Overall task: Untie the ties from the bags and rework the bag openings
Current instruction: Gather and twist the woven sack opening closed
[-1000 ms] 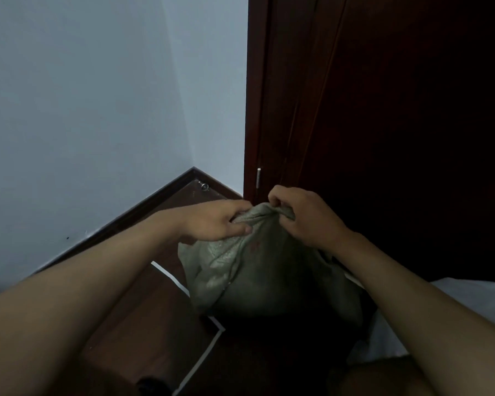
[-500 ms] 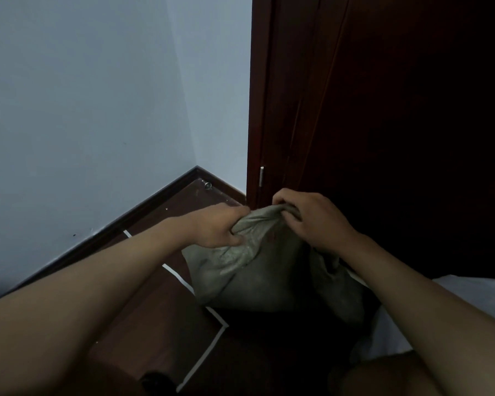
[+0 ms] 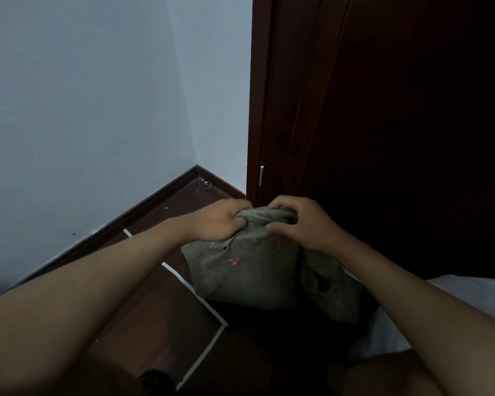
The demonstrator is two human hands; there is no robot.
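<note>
A grey-green woven sack (image 3: 249, 270) with small red marks stands on the dark wooden floor in front of me. My left hand (image 3: 217, 222) grips the gathered top of the sack from the left. My right hand (image 3: 303, 221) holds the same bunched top from the right, fingers curled over the fabric, thumb below it. The two hands are close together at the sack's mouth. No tie is visible; the bunched cloth and my fingers hide the neck.
A dark red wooden door (image 3: 383, 124) and its frame stand right behind the sack. Pale walls (image 3: 83, 110) meet in a corner at the left. White tape lines (image 3: 195, 290) cross the floor. A white sack or cloth (image 3: 469, 295) lies at the right.
The view has shifted slightly. My hands have moved closer together on the sack's top, and the sack's front with its red marks now faces me more.
</note>
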